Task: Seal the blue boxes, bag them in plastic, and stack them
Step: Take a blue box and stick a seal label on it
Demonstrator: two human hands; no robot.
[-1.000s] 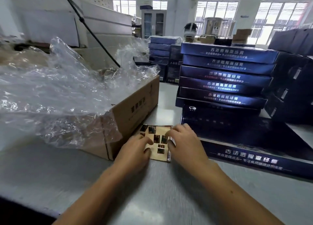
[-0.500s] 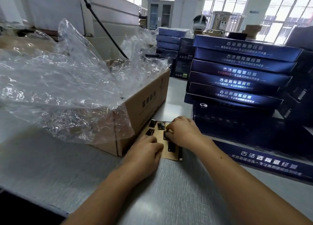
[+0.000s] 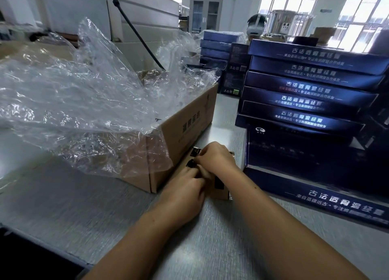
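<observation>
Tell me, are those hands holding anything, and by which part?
The right hand pinches the tan sticker sheet near its middle; the left hand presses its near edge down. Whether a sticker is lifting cannot be told.

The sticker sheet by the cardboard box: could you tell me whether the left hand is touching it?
Touching. The head view shows the left hand resting its fingertips on the sticker sheet, with no gap visible.

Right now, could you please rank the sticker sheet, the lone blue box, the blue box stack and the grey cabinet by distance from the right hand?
1. Sticker sheet, under the right hand.
2. Lone blue box, just right.
3. Blue box stack, behind it.
4. Grey cabinet, far back.
</observation>
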